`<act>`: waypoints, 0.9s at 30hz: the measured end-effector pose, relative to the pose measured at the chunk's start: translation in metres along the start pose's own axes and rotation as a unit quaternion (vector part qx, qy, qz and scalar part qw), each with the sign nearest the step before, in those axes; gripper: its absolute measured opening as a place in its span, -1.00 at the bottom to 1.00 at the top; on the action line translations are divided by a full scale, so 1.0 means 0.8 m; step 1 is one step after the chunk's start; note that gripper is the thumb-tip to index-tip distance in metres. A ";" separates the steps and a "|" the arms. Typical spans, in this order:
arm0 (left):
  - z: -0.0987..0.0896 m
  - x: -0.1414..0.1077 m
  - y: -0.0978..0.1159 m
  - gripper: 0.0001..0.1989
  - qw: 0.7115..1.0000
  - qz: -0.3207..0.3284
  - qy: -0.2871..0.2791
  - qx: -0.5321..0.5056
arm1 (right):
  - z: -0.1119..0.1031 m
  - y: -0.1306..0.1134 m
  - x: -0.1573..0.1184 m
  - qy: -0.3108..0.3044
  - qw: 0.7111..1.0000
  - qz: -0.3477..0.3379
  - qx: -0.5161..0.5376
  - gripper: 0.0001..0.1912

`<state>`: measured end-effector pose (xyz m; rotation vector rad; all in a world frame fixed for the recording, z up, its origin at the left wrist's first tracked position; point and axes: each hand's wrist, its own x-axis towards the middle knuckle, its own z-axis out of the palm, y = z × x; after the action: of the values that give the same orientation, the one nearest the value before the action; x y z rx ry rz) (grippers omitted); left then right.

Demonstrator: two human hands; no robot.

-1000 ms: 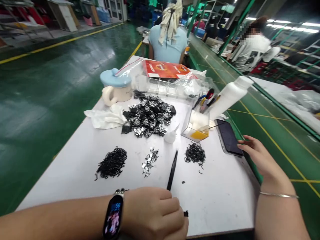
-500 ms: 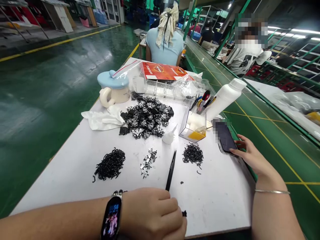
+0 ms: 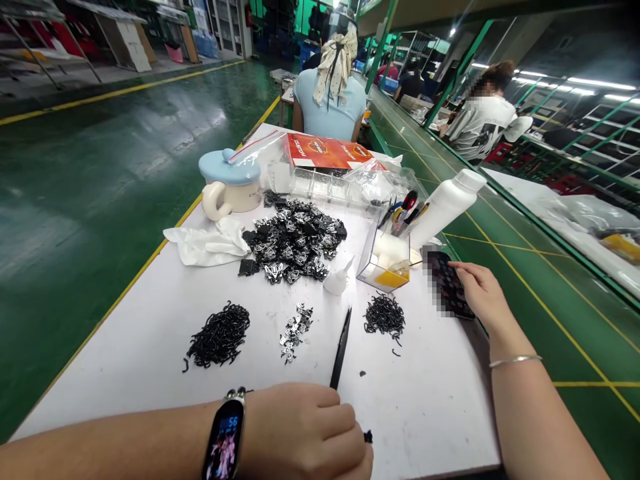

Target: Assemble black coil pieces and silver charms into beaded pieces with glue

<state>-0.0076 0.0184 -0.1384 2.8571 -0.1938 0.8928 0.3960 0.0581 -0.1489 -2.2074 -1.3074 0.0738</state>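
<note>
At the bottom centre my left hand [image 3: 305,433], with a watch at the wrist, is closed. A small black piece [image 3: 369,437] shows by its fingertips; what the fingers hold is hidden. Black tweezers [image 3: 341,350] point away from this hand, their near end hidden behind it. My right hand [image 3: 480,293] has a finger stretched onto the screen of a dark phone [image 3: 450,287] at the table's right edge. Between and beyond the hands are black curved pieces [image 3: 220,333], small silver parts [image 3: 295,333], more curved pieces [image 3: 385,315] and a heap of black-and-silver parts [image 3: 295,240].
A lidded mug [image 3: 233,193] and white tissue [image 3: 207,243] stand at the left. A small dropper bottle [image 3: 337,280], clear tool box [image 3: 385,257] and white bottle [image 3: 445,207] are right of the heap. Clear trays [image 3: 325,187] and orange card [image 3: 327,150] lie behind. People sit beyond.
My right hand has moved from the phone's near edge up onto its screen, which now shows lit icons. The view has shifted slightly. My left hand keeps its closed pose.
</note>
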 end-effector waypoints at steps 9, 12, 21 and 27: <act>-0.001 0.000 -0.003 -0.89 1.000 -0.005 -0.012 -0.005 | 0.005 0.025 -0.001 0.044 0.998 0.041 -0.002 -0.67; -0.002 0.000 -0.003 -0.89 1.000 -0.010 -0.017 -0.012 | 0.012 0.033 0.005 0.022 0.998 0.056 0.012 -0.62; -0.002 0.002 -0.005 -0.87 1.000 -0.012 -0.015 -0.019 | 0.018 0.007 0.010 -0.051 0.994 0.090 -0.035 -0.58; -0.002 0.003 -0.008 -0.83 0.999 -0.006 -0.014 -0.028 | 0.012 -0.002 0.006 -0.060 0.990 0.118 -0.038 -0.48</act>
<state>-0.0055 0.0251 -0.1362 2.8174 -0.2025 0.8310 0.3943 0.0669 -0.1553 -2.4478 -1.1211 0.2540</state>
